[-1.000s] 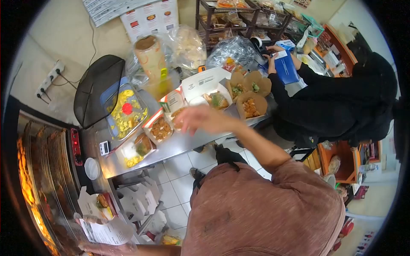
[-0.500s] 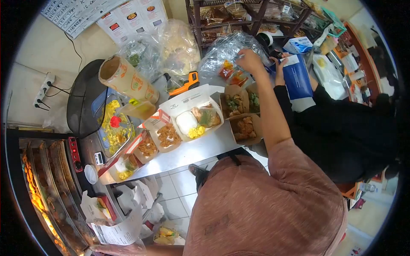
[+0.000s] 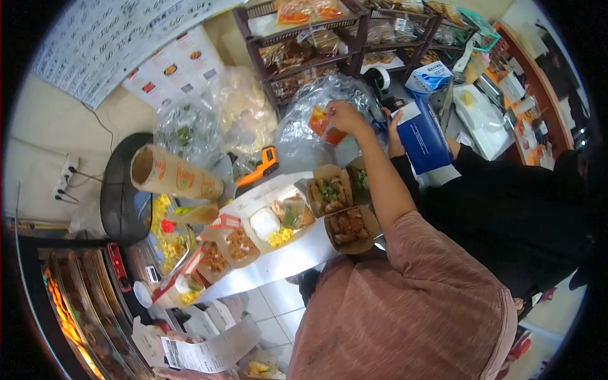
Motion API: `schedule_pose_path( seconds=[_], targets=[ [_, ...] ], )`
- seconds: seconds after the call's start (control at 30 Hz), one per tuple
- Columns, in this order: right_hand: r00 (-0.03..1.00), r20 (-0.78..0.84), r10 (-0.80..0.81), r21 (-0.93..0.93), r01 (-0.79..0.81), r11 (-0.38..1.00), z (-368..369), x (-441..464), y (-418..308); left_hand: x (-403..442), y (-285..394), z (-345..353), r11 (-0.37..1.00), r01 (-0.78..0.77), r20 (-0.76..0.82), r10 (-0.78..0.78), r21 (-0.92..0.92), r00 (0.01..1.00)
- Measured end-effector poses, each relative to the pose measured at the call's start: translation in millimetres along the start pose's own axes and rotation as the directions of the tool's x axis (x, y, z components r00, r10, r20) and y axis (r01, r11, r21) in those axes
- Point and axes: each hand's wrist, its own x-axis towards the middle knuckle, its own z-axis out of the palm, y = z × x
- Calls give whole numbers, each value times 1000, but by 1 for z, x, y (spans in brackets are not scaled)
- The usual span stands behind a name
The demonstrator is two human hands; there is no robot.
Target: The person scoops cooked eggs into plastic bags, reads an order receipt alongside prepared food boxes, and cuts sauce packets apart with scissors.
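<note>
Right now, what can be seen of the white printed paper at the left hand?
The white printed paper is a long, thin sheet, with dark text toward its picture-left end, too small to read, and the other end curling. It slants across the lower left of the view, overlapping part of a white box. The left hand shows along its lower edge; the full grip is hidden.

Right grip (image 3: 345, 118) pinches orange packets (image 3: 318, 119) over the table (image 3: 278, 263); left grip (image 3: 183, 375), beside the table, holds printed paper (image 3: 209, 351).
</note>
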Motion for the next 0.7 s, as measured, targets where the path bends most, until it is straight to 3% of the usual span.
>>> schedule_pose_path(
  seconds=[0.03, 0.07, 0.1, 0.13, 0.23, 0.27, 0.33, 0.37, 0.4, 0.43, 0.47, 0.5, 0.53, 0.6, 0.63, 0.67, 0.7],
  targets=[
    [1000, -23, 1, 3, -1, 1000, -2, 1, 0, 3, -2, 2, 1000, -26, -21, 27, 16, 999],
    [999, -17, 29, 117, -27, 993, -3, 1, -2, 4, 12, 26, 999, 30, -299, -19, 33, 954],
    [999, -6, 54, 229, -51, 972, -7, 2, -4, 16, 6, 41, 1000, 16, -293, -8, 23, 956],
    [999, -29, -45, 137, 49, 989, -3, 6, 4, 18, 13, 61, 998, 47, -229, -53, -30, 972],
    [988, -145, -59, 68, 70, 995, -9, 20, 14, 35, 25, 109, 975, 158, -18, -163, -159, 986],
    [934, -348, 75, 242, 12, 970, -13, 29, 13, 41, 29, 126, 960, 199, 51, -193, -197, 980],
    [614, -780, 122, 245, 119, 962, -32, 57, 37, 51, 36, 158, 921, 294, 189, -251, -256, 949],
    [450, -848, 281, 231, -164, 959, -55, 65, 29, 55, 38, 174, 897, 345, 257, -278, -275, 926],
    [389, -848, 361, 310, -188, 932, -65, 81, 48, 60, 39, 191, 871, 395, 322, -299, -291, 898],
    [390, -854, 343, 247, -276, 929, -79, 93, 62, 66, 40, 208, 843, 444, 386, -317, -304, 866],
    [434, -854, 286, 181, -267, 946, -91, 96, 67, 71, 40, 225, 812, 494, 445, -334, -313, 831],
    [500, -807, 314, 68, -449, 891, -95, 114, 107, 77, 41, 243, 776, 541, 499, -346, -323, 794],
    [599, -669, 440, -8, -598, 801, -105, 127, 137, 83, 42, 261, 739, 589, 550, -357, -328, 755],
    [659, -529, 534, -102, -674, 731, -117, 137, 169, 96, 40, 296, 653, 682, 644, -373, -329, 668],
    [654, -521, 548, -93, -682, 726, -109, 164, 241, 102, 37, 313, 602, 727, 686, -376, -330, 623],
    [784, -447, 431, -285, -581, 762, -117, 163, 245, 108, 33, 329, 548, 769, 725, -375, -328, 577],
    [919, -192, 344, -469, -394, 790, -128, 180, 264, 114, 27, 345, 492, 807, 763, -368, -326, 532]
  ],
)
